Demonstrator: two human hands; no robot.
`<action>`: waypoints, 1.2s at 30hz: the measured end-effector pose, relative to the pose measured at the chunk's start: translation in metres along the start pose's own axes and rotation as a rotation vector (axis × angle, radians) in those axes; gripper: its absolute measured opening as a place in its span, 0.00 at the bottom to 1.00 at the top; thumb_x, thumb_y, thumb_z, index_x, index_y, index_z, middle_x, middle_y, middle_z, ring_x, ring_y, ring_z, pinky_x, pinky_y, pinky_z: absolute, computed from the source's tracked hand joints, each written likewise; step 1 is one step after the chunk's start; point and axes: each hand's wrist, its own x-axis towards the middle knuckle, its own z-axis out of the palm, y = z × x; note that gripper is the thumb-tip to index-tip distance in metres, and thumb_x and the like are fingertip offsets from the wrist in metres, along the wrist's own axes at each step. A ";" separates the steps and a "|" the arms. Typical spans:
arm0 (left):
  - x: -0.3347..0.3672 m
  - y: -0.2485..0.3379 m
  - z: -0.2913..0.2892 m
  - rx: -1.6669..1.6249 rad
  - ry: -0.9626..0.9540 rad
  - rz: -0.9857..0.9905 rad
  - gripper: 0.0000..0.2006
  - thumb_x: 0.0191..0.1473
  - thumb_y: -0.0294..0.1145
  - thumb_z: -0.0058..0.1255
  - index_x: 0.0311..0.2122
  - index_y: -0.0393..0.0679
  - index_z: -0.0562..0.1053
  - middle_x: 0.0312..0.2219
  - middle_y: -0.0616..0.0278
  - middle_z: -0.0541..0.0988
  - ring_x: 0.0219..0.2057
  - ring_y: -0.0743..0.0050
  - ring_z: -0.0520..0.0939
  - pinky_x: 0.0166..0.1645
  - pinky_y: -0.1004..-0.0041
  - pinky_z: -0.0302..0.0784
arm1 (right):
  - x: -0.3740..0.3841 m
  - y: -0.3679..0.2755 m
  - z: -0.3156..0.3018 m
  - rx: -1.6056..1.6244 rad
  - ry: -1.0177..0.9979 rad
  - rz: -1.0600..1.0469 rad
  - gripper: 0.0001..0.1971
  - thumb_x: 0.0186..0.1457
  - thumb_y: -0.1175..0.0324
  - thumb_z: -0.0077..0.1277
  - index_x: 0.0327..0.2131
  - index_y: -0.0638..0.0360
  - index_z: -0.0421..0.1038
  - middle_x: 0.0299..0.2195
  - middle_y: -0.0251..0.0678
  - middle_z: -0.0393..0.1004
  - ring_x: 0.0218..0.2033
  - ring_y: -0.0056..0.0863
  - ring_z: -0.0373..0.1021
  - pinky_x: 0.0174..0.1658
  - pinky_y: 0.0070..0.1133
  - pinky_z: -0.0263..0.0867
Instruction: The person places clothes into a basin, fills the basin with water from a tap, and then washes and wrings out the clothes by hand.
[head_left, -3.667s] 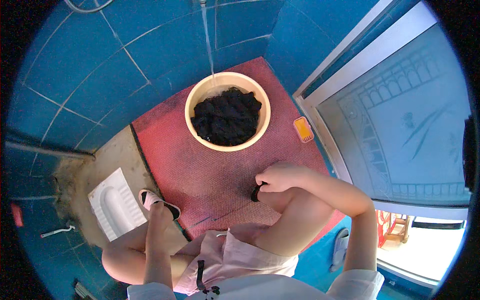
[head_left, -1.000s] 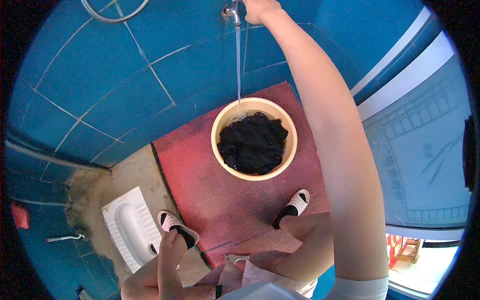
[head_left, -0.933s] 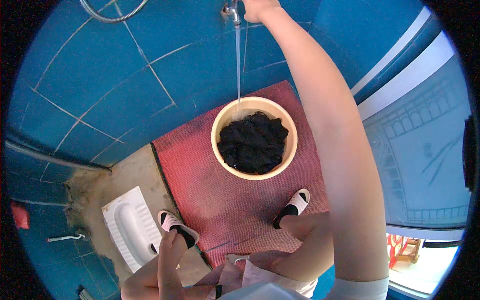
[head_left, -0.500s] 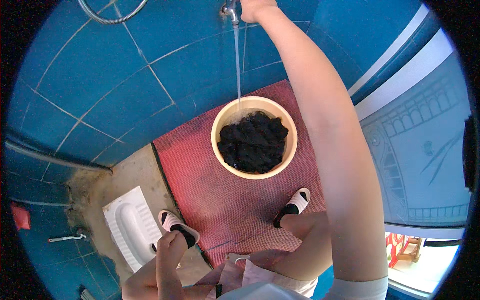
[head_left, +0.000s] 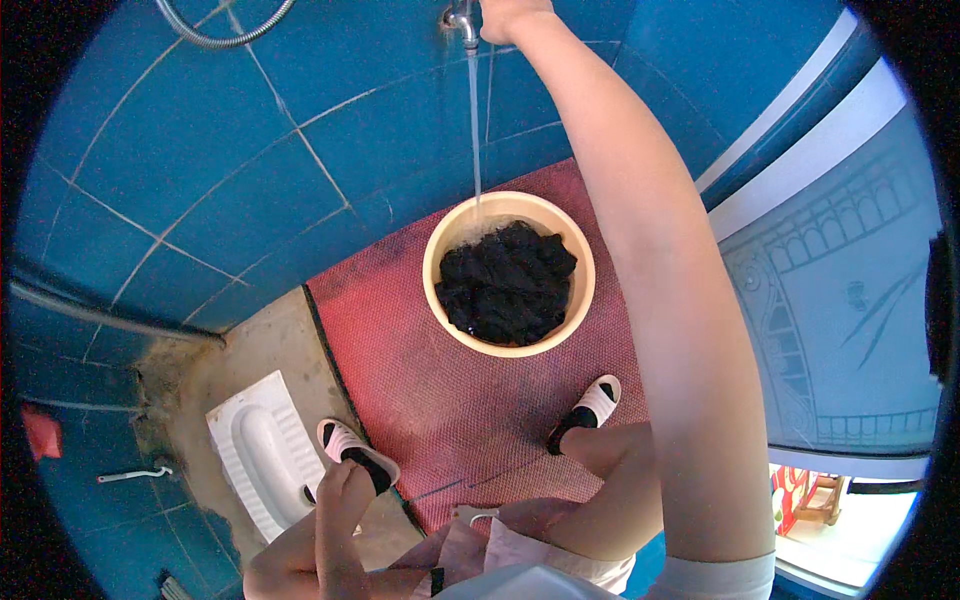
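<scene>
Two hands (head_left: pixel 514 20), one faucet (head_left: pixel 466 26), one basin (head_left: pixel 510 351), two slippers (head_left: pixel 602 402) (one pair).

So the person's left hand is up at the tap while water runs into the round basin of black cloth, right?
Not quite: it is the right hand that is up at the tap, as the head view shows. Water does run into the round basin of black cloth.

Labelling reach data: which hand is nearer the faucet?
Right. The right hand is at the picture's top edge, close beside the faucet; the left hand is far from it, down near the left slipper.
</scene>
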 end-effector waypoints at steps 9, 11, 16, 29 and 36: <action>0.003 0.004 -0.005 -0.184 0.019 -0.103 0.09 0.47 0.31 0.41 0.23 0.34 0.68 0.20 0.66 0.68 0.24 0.80 0.67 0.31 0.81 0.63 | 0.008 -0.004 0.005 -0.006 -0.006 -0.018 0.21 0.47 0.58 0.41 0.42 0.63 0.64 0.48 0.42 0.61 0.54 0.34 0.52 0.56 0.25 0.44; 0.005 -0.001 -0.003 -0.509 -0.019 -0.372 0.09 0.46 0.30 0.41 0.23 0.34 0.68 0.20 0.66 0.68 0.25 0.80 0.68 0.31 0.80 0.64 | 0.008 0.000 0.004 -0.046 -0.015 -0.024 0.21 0.47 0.58 0.41 0.42 0.63 0.65 0.47 0.42 0.61 0.54 0.34 0.52 0.56 0.25 0.44; -0.009 0.009 -0.013 0.375 0.143 0.110 0.08 0.43 0.28 0.43 0.28 0.34 0.70 0.21 0.56 0.71 0.26 0.71 0.72 0.33 0.76 0.65 | 0.005 -0.029 0.005 0.073 -0.029 -0.038 0.24 0.48 0.52 0.39 0.41 0.63 0.65 0.47 0.43 0.62 0.53 0.35 0.53 0.56 0.25 0.44; -0.007 0.018 -0.005 0.366 0.051 0.115 0.09 0.44 0.28 0.44 0.31 0.35 0.70 0.22 0.56 0.71 0.25 0.71 0.72 0.31 0.75 0.67 | 0.009 0.019 0.009 -0.007 -0.028 -0.242 0.23 0.43 0.66 0.41 0.45 0.65 0.59 0.49 0.45 0.58 0.55 0.39 0.49 0.57 0.29 0.42; -0.006 0.023 0.000 0.204 -0.026 0.091 0.09 0.47 0.31 0.42 0.30 0.36 0.70 0.21 0.62 0.68 0.25 0.79 0.69 0.31 0.78 0.65 | 0.012 0.025 0.010 0.032 -0.058 -0.259 0.23 0.42 0.69 0.40 0.45 0.65 0.59 0.49 0.45 0.57 0.55 0.39 0.48 0.58 0.29 0.40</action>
